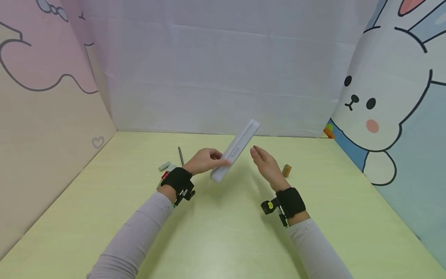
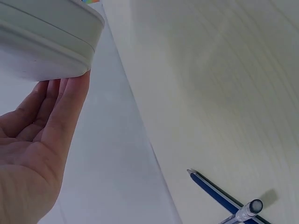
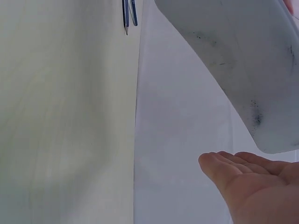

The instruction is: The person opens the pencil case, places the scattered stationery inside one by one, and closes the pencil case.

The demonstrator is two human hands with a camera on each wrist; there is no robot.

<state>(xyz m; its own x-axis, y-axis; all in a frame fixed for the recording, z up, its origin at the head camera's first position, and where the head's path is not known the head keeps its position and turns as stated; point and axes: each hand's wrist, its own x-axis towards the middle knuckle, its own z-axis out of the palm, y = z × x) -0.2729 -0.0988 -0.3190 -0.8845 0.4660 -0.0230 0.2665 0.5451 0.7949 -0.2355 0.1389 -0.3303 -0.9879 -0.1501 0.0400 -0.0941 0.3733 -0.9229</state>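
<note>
Pale walls enclose a light yellow table (image 1: 223, 248): a plain whitish back wall (image 1: 223, 69), a pink cartoon shape (image 1: 45, 66) on the left panel and a white cartoon rabbit (image 1: 386, 89) on the right one. Raised above the middle of the table is a long white case (image 1: 237, 148) with rounded corners, tilted so that its far end points up and to the right. Dark smudges mark the side seen from the right wrist. A person's left hand (image 1: 206, 161) pinches the near end of the case, thumb across the front, other fingers behind and beneath. The right hand (image 1: 267, 166) is just beside the case, its fingers straight and pressed together, holding nothing.

Near the left hand, a dark, slim stick (image 1: 180, 155) lies on the table, with a small greyish piece (image 1: 164, 166) further left and a red item (image 1: 165, 175) partly hidden by the wrist. The left wrist view shows a blue pencil (image 2: 210, 189) with a round-ended tool (image 2: 246, 212) across it. Close to the right hand is a small orange-yellow block (image 1: 287, 170). Both wrists wear black bands (image 1: 290, 201) with small cameras (image 1: 268, 206), below which are pale grey sleeves (image 1: 139, 232).
</note>
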